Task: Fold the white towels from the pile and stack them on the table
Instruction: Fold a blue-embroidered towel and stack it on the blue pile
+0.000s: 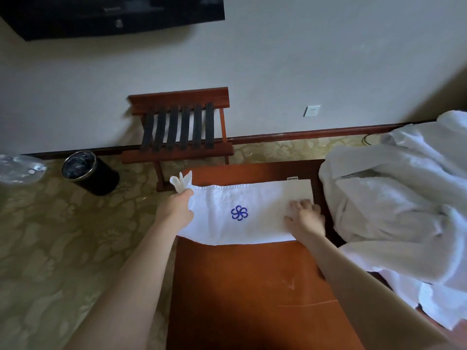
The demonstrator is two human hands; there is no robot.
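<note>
A pale wall point(278, 59) fills the top of the view, and a patterned green-gold carpet point(63, 236) covers the floor on the left. A reddish-brown wooden table point(240, 286) runs up the middle from the bottom edge. On its right side lies a big rumpled pile of white towels point(394, 198), spilling past the table's edge.

One white towel point(240, 210) lies across the far end of the table in a long folded band, its left end hanging just over the edge. A blue flower-shaped logo point(239, 212) sits near its middle.

Against the wall stands a wooden luggage rack point(182, 127) with dark straps. A dark screen, probably a television point(111, 13), hangs at the top left. A black bin point(88, 173) stands on the carpet.

The hands are well apart. The left hand point(177, 205) grips the towel's left end, with cloth poking up above the fist. The right hand point(305, 215) lies flat with fingers spread, pressing on the towel's right part. A small white wall socket point(312, 111) is on the wall to the right.
</note>
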